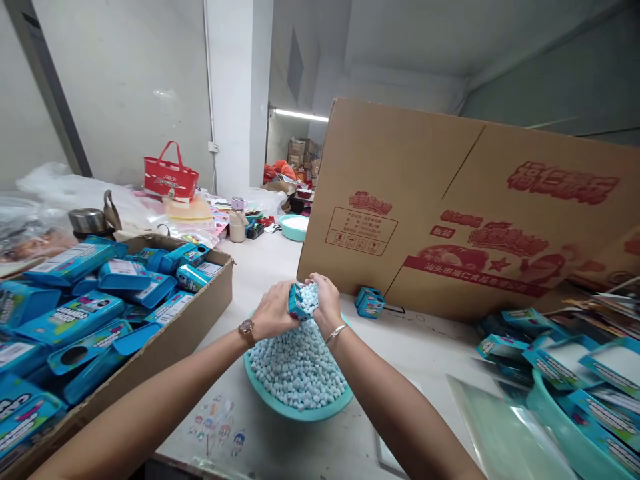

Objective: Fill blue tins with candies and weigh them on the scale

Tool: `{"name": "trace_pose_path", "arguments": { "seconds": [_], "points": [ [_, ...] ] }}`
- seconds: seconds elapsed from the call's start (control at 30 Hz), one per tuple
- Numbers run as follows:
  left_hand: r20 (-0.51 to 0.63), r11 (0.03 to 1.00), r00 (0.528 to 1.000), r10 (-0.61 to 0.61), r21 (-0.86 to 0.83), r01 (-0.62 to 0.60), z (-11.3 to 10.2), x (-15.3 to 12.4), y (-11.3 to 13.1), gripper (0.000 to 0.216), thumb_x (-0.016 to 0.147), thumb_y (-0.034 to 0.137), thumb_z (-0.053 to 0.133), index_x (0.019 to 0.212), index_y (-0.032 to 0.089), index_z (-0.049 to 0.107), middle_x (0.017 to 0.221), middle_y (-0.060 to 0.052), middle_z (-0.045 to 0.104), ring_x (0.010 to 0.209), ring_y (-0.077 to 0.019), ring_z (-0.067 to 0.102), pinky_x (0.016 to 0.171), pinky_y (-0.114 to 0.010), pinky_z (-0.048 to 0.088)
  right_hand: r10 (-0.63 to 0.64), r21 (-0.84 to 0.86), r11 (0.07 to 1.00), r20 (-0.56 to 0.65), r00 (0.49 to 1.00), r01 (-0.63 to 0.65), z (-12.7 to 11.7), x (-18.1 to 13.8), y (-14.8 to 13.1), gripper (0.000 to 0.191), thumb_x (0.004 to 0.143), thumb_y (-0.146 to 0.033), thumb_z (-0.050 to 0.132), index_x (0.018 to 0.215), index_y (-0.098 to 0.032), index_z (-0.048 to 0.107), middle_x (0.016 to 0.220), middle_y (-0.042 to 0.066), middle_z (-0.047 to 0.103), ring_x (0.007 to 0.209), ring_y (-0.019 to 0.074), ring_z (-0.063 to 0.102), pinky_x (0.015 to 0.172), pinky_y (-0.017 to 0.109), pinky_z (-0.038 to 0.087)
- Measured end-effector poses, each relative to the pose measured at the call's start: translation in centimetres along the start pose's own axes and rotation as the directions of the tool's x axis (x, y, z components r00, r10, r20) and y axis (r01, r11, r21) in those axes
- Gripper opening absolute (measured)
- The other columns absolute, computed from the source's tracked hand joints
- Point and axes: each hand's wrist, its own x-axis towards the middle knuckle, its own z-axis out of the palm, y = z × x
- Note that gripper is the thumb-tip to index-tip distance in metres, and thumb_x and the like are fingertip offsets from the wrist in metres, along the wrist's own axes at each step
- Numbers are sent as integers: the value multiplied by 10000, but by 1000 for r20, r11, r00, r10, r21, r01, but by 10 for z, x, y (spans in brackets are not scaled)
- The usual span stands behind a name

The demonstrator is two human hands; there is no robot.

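A teal bowl [300, 411] heaped with small pale blue candies [297, 367] sits on the white table in front of me. Over its far side my left hand [273, 312], with a watch at the wrist, is closed round a small blue box [298, 303] that is piled full of candies. My right hand [324, 300], a bangle on its wrist, curls against the other side of the same box, fingers bent over the candies on top.
A low cardboard tray [165, 347] of blue boxes lies at my left. A large brown carton [465, 213] stands behind the bowl, a small blue box [369, 302] at its foot. More blue boxes and a teal basin [560, 427] are at right. Clutter lies further back.
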Motion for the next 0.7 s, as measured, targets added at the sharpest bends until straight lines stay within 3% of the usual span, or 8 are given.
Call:
{"name": "trace_pose_path", "arguments": {
  "seconds": [0.2,0.7],
  "points": [
    [62,998,998,-29,57,26,-2,3,-3,511,575,298,700,1035,218,491,1071,-79,579,992,-292,553,792,-385,451,-8,-17,1000,-1,1000,8,0,-6,4,198,587,-331,683,702,-188,610,630,0,630,638,162,598,646,300,498],
    [51,998,999,11,64,-14,-2,6,17,544,633,370,699,1115,225,493,1043,-61,629,967,-282,612,772,-363,452,-56,-27,998,32,998,57,-5,-14,-15,161,625,-306,686,709,-175,646,686,15,653,726,161,607,691,278,477]
  ]
}}
